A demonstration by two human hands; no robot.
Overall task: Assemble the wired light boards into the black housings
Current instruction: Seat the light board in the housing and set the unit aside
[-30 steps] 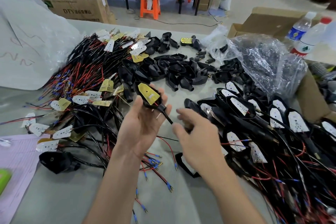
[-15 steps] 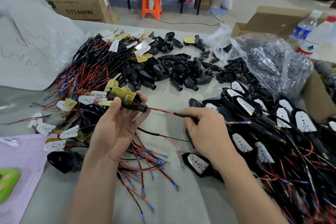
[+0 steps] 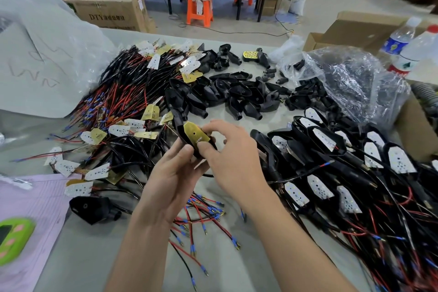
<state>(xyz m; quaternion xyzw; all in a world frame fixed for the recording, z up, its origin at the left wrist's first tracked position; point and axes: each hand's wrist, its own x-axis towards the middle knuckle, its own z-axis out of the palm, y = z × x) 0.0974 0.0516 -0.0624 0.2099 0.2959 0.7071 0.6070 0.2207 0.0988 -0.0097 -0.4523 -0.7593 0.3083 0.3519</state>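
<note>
Threading over, right hand (image 3: 234, 161) is pinching the yellow wired board (image 3: 195, 136) home. Left hand (image 3: 170, 182) is gripping the black plastic housing (image 3: 181, 136)

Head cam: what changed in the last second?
Right hand let go of the wire it was pulling rightward and moved up to pinch the board in the housing. Left hand still holds the housing.

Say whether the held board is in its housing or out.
In. The board, gold side up, lies inside the rim of the housing held by the left hand; the right hand pinches it. Fully seated: cannot tell.
</note>
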